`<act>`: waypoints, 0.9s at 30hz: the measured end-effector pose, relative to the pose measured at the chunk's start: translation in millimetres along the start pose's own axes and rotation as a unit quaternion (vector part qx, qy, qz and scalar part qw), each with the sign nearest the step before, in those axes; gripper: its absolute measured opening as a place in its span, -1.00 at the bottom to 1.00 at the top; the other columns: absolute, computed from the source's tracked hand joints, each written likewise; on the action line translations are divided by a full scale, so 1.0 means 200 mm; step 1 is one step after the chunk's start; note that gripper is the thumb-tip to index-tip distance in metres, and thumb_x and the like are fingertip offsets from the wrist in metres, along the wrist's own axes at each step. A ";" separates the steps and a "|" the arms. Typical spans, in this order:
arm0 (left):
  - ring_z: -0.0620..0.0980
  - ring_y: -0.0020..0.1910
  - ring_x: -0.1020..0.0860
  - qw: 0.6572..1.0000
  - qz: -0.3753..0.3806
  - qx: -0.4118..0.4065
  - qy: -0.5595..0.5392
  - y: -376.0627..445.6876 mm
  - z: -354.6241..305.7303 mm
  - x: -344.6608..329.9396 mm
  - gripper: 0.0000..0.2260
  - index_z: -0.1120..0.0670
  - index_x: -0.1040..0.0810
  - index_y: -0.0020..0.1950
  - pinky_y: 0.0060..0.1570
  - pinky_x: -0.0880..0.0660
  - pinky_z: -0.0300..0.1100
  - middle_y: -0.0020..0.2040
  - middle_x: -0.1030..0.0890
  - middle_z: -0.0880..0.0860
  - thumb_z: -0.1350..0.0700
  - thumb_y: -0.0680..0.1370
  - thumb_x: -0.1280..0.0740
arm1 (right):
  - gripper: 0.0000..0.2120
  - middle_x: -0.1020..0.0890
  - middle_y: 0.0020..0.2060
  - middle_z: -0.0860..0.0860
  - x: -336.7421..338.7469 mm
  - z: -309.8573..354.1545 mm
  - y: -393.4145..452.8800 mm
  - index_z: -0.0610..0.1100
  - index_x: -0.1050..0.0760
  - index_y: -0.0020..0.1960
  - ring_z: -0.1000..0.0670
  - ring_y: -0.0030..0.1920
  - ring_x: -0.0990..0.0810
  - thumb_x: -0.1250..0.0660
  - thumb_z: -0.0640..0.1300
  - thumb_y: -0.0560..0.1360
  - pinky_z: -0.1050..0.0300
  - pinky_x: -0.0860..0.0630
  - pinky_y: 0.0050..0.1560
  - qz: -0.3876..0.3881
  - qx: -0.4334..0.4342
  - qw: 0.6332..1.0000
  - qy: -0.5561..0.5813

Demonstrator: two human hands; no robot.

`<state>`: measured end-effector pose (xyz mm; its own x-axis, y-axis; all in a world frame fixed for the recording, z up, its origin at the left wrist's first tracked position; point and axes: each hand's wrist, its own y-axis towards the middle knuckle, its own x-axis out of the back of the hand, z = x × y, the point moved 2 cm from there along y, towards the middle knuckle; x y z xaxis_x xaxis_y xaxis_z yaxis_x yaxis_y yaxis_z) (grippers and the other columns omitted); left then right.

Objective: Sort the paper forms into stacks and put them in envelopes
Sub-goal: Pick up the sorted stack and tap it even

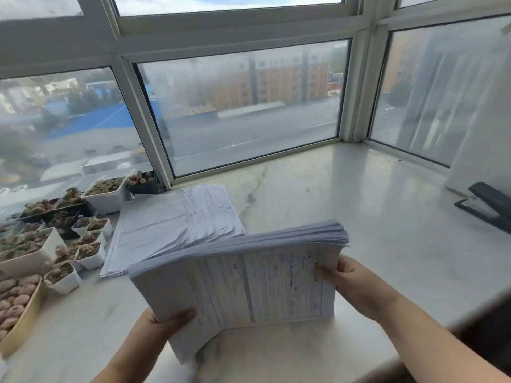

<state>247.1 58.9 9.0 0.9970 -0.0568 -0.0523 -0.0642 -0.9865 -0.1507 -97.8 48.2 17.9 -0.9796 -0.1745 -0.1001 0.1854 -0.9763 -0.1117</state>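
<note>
Two hands gripping one thick stack of forms [249, 277] above the near counter [373, 217], left hand [163, 322] with thumb curled over its near-left corner, right hand [351, 277] pinching its right edge, a second fanned pile of papers [171, 225] lying far left, one black stapler [486, 205] far right

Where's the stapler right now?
The black stapler sits on the windowsill at the far right of the head view, beyond the right hand.
</note>
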 end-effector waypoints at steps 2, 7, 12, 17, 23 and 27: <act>0.03 -0.12 -0.67 1.000 -0.007 0.013 0.000 0.02 0.05 -0.01 -0.55 0.04 -0.73 -0.15 -0.21 -0.62 -0.18 -0.06 -0.69 0.19 -0.03 0.03 -0.69 | -0.47 -0.66 0.15 -0.05 -0.01 -0.07 0.02 -0.12 -0.56 0.24 -0.02 0.19 -0.62 -0.51 0.05 0.33 0.13 -0.54 0.13 0.014 -0.014 1.000 -0.019; 0.04 -0.14 -0.67 0.999 -0.039 0.014 0.009 0.04 0.08 0.00 -0.43 0.11 -0.72 -0.13 -0.20 -0.61 -0.18 -0.08 -0.70 0.18 -0.11 -0.05 -0.64 | -0.68 -0.72 0.00 -0.05 -0.02 -0.07 0.05 -0.15 -0.65 0.06 -0.03 0.05 -0.68 -0.40 -0.02 0.38 0.18 -0.60 -0.03 -0.029 0.001 0.998 -0.049; 0.12 -0.14 -0.68 0.998 -0.051 0.029 0.032 0.00 -0.04 -0.05 -0.42 0.21 -0.62 0.03 -0.28 -0.60 -0.13 -0.09 -0.70 0.18 -0.05 0.11 -0.57 | -0.76 -0.72 -0.08 -0.13 -0.05 -0.02 0.06 -0.24 -0.62 0.04 -0.17 -0.07 -0.70 -0.35 -0.09 0.49 -0.05 -0.63 -0.11 -0.113 0.021 0.993 -0.029; 0.04 -0.03 -0.67 0.987 0.069 0.083 -0.120 -0.09 -0.28 -0.14 -0.58 0.12 -0.71 0.00 -0.16 -0.59 -0.14 0.01 -0.69 0.13 -0.01 0.64 -0.08 | -0.63 -0.70 -0.09 -0.25 -0.01 -0.16 -0.02 -0.33 -0.55 0.15 -0.21 -0.19 -0.71 -0.37 -0.18 0.40 -0.09 -0.65 -0.26 -0.136 -0.130 0.971 0.150; 0.09 -0.13 -0.65 0.989 0.109 0.004 -0.103 -0.24 -0.55 -0.27 -0.74 0.13 -0.69 0.04 -0.17 -0.63 -0.02 -0.02 -0.67 0.19 0.02 0.47 -0.34 | -0.18 -0.66 0.00 -0.33 -0.12 -0.28 -0.15 -0.33 -0.66 0.05 -0.31 -0.16 -0.69 -0.73 -0.23 -0.21 -0.24 -0.63 -0.23 -0.075 -0.190 0.924 0.322; 0.04 -0.22 -0.64 0.978 0.162 -0.015 -0.129 -0.35 -0.69 -0.36 -0.72 0.08 -0.71 -0.06 -0.23 -0.61 -0.04 -0.13 -0.66 0.15 0.00 0.41 -0.28 | -0.14 -0.63 0.05 -0.36 -0.20 -0.23 -0.19 -0.35 -0.62 0.12 -0.34 -0.11 -0.68 -0.72 -0.27 -0.18 -0.26 -0.63 -0.16 -0.010 -0.189 0.897 0.399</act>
<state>186.2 110.4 158.9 0.8808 -0.3301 -0.3396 -0.3693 -0.9276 -0.0562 -61.9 97.3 -19.3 -0.6435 0.1367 -0.7532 0.3292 -0.8388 -0.4335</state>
